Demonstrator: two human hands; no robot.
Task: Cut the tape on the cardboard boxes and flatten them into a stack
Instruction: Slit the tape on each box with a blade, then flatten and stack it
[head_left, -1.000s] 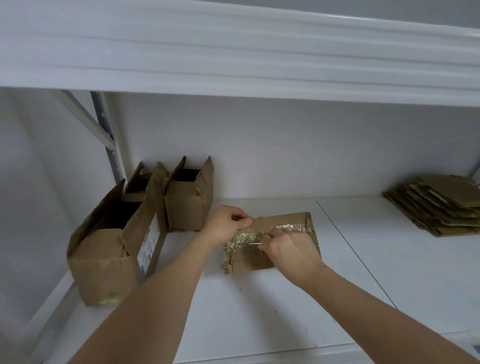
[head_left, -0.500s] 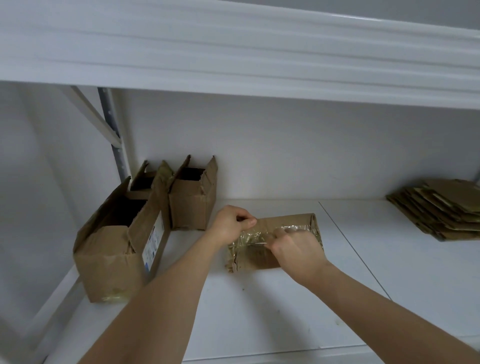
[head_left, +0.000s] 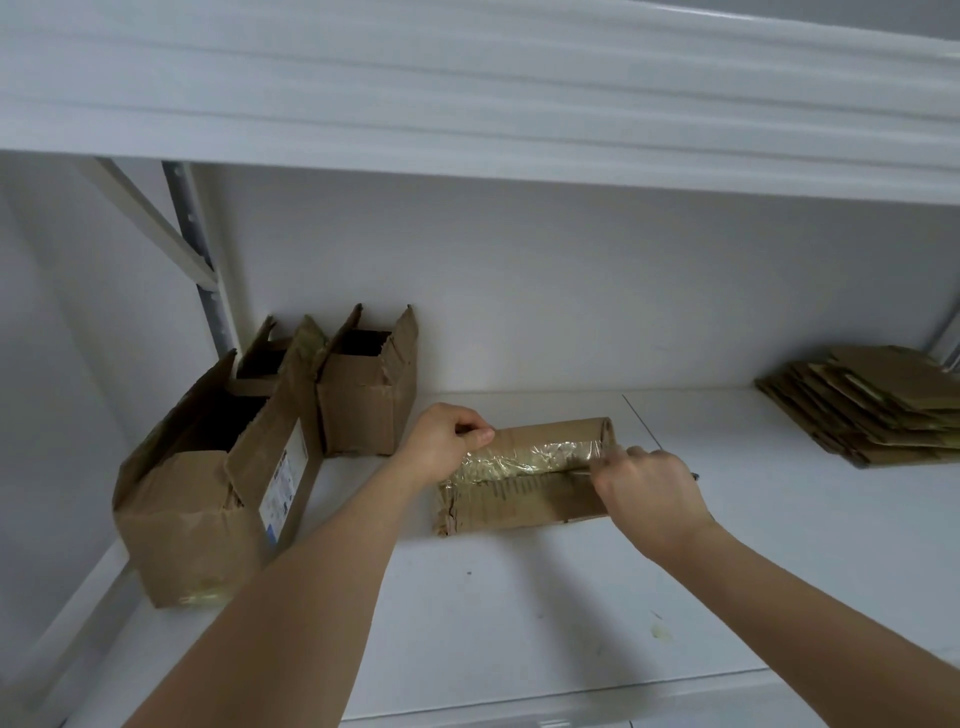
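Lying between the hands, taped box (head_left: 519, 499): left fingers (head_left: 470, 434) pinching its end, right fingers (head_left: 631, 457) curled on a thin tool.

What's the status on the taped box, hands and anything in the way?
Left hand grips taped box at its left end. Right hand holds thin cutter at tape's right end. Nothing blocking.

Storeroom, white metal shelving (head_left: 519, 623), cardboard boxes (head_left: 208, 493)

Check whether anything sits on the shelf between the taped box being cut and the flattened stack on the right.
Nothing visible does. The shelf is bare between the taped box and the flattened cardboard stack. The open boxes stand on the other side.
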